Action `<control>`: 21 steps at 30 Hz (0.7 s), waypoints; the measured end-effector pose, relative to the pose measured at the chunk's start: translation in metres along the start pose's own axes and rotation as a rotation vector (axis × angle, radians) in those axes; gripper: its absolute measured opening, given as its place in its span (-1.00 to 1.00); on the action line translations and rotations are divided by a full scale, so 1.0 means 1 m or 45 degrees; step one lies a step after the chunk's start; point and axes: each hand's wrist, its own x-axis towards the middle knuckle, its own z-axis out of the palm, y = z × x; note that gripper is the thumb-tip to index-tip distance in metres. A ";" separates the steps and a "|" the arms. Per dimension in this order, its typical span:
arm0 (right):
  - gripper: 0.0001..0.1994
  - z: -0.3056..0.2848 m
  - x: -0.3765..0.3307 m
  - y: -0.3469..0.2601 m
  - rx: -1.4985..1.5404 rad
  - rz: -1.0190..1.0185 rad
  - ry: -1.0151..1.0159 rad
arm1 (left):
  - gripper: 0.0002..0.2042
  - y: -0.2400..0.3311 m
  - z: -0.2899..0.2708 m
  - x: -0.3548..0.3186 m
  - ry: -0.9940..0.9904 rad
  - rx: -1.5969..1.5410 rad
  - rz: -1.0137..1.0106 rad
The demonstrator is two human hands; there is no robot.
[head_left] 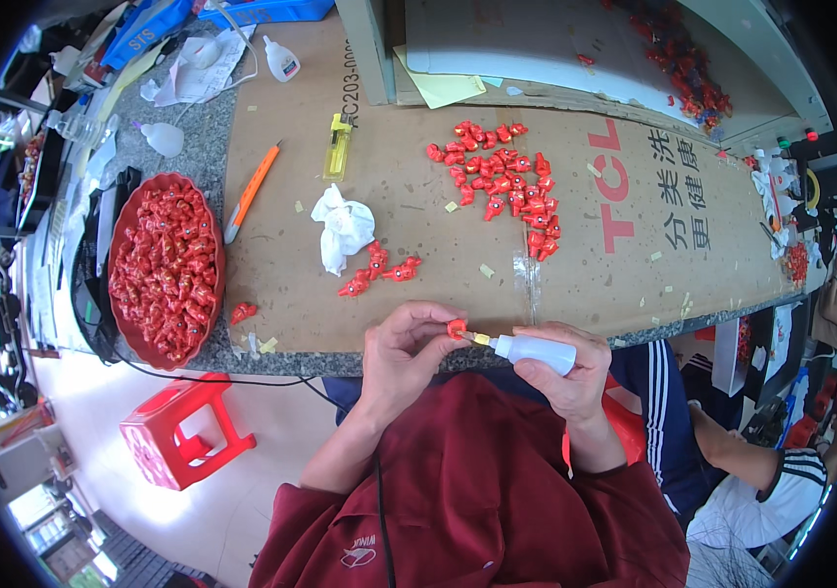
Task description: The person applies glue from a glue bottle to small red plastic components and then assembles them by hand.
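We do best, in our judgement, to brace the small red piece (456, 329) and bring the nozzle (482, 339) in squarely, pressing gently — too hard a squeeze could let out too much; our left hand (406, 351) pinches that piece between thumb and fingers, just off the near edge of the cardboard (614, 284); our right hand (567, 370) is wrapped around the white squeeze bottle (539, 354) — its nozzle at the piece.

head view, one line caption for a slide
Left hand holds a small red piece at the tip of a white plastic squeeze bottle in the right hand.
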 end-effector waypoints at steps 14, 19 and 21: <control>-0.70 0.004 0.000 -0.002 0.027 0.081 0.049 | -0.80 0.000 0.000 0.000 -0.006 -0.006 -0.004; -0.70 0.002 -0.001 -0.003 0.051 0.076 0.056 | -0.80 0.001 0.000 -0.001 -0.010 -0.010 0.006; -0.70 0.002 0.000 -0.004 0.049 0.106 0.037 | -0.80 0.001 0.001 0.000 -0.007 -0.005 0.003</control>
